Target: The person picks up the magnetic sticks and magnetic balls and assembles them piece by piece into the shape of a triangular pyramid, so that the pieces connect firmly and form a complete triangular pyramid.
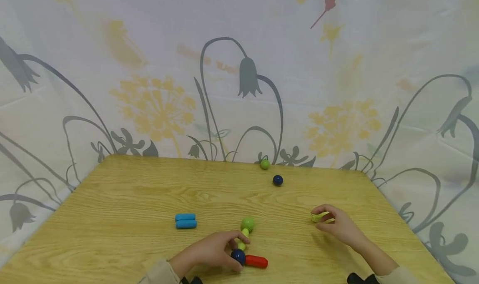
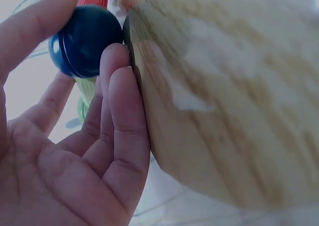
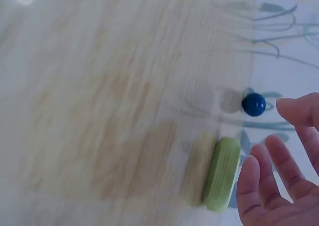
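Observation:
My left hand [image 1: 215, 250] holds a dark blue ball [image 2: 87, 41] between thumb and fingers, close over the wooden table [image 1: 123, 192]. A red rod [image 1: 256, 261] sticks out of that ball to the right. From its far side a yellow-green rod [image 1: 243, 240] runs to a light green ball [image 1: 248, 224]. On the right, my right hand [image 1: 342, 225] is beside a loose yellow-green rod [image 3: 222, 175] on the table. In the right wrist view its fingers are parted and relaxed, with a gap between thumb and fingers.
Two blue rods [image 1: 185, 221] lie side by side left of the middle. Toward the back are a second dark blue ball [image 1: 277, 180] and a second green ball [image 1: 265, 164] near the far edge. A flower-printed curtain [image 1: 232, 117] hangs behind the table.

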{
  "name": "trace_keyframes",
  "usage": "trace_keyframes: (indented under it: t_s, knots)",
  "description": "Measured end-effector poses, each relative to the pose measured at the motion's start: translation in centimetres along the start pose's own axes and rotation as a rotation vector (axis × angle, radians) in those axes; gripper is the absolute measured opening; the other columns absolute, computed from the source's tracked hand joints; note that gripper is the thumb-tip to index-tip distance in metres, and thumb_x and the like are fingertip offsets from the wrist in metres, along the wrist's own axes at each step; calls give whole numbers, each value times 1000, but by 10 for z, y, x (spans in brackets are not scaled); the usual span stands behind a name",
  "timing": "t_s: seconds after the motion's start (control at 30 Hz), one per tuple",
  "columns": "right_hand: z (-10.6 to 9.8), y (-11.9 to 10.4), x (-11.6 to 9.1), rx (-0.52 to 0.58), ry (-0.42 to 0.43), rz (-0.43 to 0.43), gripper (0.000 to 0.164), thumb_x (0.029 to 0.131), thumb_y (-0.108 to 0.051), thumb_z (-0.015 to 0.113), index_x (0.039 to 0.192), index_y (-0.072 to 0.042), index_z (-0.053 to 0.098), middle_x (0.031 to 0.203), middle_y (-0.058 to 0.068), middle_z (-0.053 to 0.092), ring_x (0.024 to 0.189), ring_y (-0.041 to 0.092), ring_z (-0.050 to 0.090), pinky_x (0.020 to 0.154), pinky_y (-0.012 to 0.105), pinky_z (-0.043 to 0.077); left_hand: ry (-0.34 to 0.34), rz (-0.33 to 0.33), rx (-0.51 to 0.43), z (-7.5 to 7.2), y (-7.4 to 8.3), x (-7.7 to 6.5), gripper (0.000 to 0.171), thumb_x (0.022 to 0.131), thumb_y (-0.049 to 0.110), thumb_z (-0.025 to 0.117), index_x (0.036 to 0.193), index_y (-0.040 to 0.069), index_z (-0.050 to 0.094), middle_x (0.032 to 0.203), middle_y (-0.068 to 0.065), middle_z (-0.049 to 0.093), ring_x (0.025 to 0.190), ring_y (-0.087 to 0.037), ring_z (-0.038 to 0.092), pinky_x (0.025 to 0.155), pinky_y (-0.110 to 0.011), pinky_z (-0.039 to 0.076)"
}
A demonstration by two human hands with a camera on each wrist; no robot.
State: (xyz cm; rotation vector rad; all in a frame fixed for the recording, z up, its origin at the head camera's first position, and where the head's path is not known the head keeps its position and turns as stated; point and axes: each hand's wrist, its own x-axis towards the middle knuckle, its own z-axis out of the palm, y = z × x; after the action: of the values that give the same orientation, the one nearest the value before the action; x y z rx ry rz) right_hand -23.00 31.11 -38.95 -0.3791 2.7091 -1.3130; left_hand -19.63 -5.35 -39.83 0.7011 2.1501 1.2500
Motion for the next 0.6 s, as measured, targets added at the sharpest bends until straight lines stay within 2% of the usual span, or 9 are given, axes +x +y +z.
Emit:
trace_keyframes:
  t_s: [0.17, 0.27, 0.43, 0.6]
  knots:
    - [-6, 7, -10, -19, 67, 57, 35, 81, -5, 70, 114, 0, 59, 118, 21, 52, 91, 25, 54, 65, 31, 49, -9, -8, 8, 1, 1, 0, 42, 79, 11, 75, 115, 19, 57, 92, 3, 54, 72, -13, 50, 63, -25, 42]
    - [-8, 12, -13, -31, 69, 68, 36, 81, -3, 69, 115, 3, 58, 118, 24, 50, 89, 26, 56, 65, 31, 49, -9, -13, 3, 1, 2, 0, 41, 78, 10, 75, 114, 18, 57, 91, 2, 54, 70, -14, 49, 62, -25, 40]
    - [-8, 19, -10, -82, 66, 84, 35, 79, 0, 70, 112, 5, 60, 108, 20, 54, 77, 22, 54, 60, 29, 48, -9, -19, -11, 1, 2, 0, 40, 78, 8, 76, 112, 17, 57, 91, 0, 53, 70, -15, 50, 62, -26, 41]
    - [-5, 22, -5, -180, 30, 31, 32, 77, -6, 73, 105, 4, 63, 93, 8, 59, 76, 18, 51, 59, 27, 44, -13, -28, -28, 0, 3, 1, 40, 78, 8, 75, 112, 17, 57, 92, -1, 52, 65, -16, 47, 60, -26, 38]
